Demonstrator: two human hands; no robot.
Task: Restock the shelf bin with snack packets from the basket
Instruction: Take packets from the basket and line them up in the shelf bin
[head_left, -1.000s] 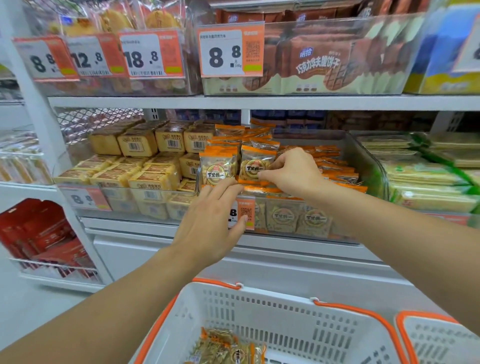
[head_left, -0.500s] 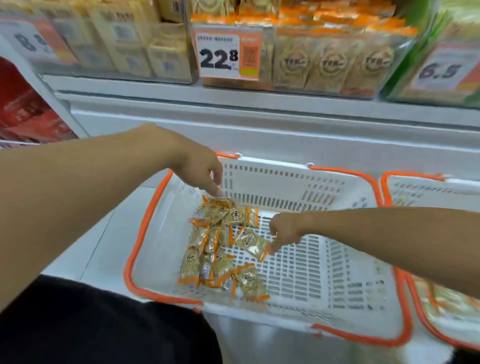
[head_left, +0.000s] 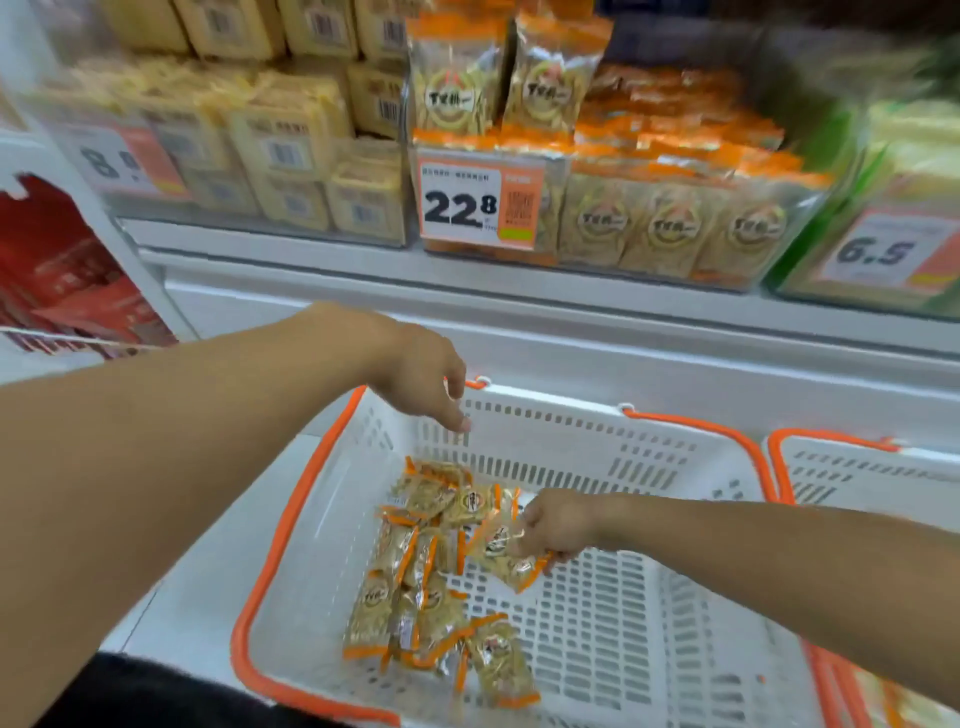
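A white basket with an orange rim (head_left: 649, 613) sits below me. Several gold-and-orange snack packets (head_left: 415, 587) lie heaped in its left half. My right hand (head_left: 558, 525) is low inside the basket and pinches a snack packet (head_left: 511, 561) at the right edge of the heap. My left hand (head_left: 421, 376) hovers above the basket's far rim with fingers hanging loose and holding nothing. The clear shelf bin (head_left: 597, 208) above, marked with a 22.8 price tag (head_left: 480, 205), holds rows of the same packets.
Yellow cake packs (head_left: 291, 135) fill the bin to the left, green packs (head_left: 904, 208) the bin to the right. A second orange-rimmed basket (head_left: 872, 478) stands at the right. Red boxes (head_left: 57, 280) sit on a lower left shelf. A white ledge (head_left: 571, 332) juts between shelf and basket.
Both hands left the shelf bin and dropped to the basket as my view tilted down. My right hand took hold of a packet; my left hand has risen slightly above the heap.
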